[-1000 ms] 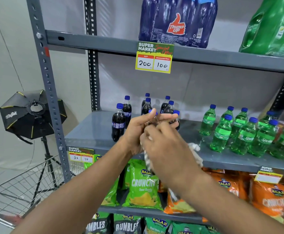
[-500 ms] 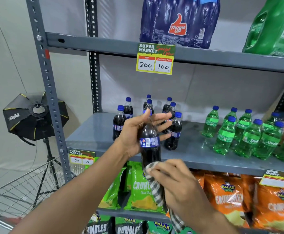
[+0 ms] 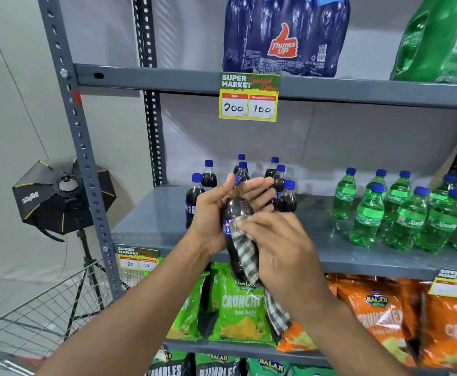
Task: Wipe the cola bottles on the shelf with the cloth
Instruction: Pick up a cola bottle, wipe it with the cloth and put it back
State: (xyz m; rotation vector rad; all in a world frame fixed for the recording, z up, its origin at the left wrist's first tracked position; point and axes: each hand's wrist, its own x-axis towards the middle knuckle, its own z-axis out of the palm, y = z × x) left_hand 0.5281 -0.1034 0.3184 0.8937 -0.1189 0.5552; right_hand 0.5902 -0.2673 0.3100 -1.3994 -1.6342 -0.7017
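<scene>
In front of the grey shelf (image 3: pixel 151 215), my left hand (image 3: pixel 216 210) holds a dark cola bottle (image 3: pixel 235 213) upright by its upper half, fingers wrapped around the neck. My right hand (image 3: pixel 284 248) presses a grey-and-white checked cloth (image 3: pixel 245 253) against the bottle's label and lower body; a tail of cloth hangs below the hand. Several more cola bottles (image 3: pixel 208 176) with blue caps stand behind on the shelf's left part.
Green Sprite bottles (image 3: pixel 368 215) crowd the shelf's right side. Shrink-wrapped Thums Up (image 3: pixel 284 36) and Sprite packs sit on the shelf above, chip bags (image 3: pixel 242 308) below. A wire cart (image 3: pixel 31 318) and a softbox on a stand (image 3: pixel 56 196) are at left.
My right hand has slid the cloth up from the bottle's base to its label. My left hand has kept its hold near the top of the bottle, in front of the shelf.
</scene>
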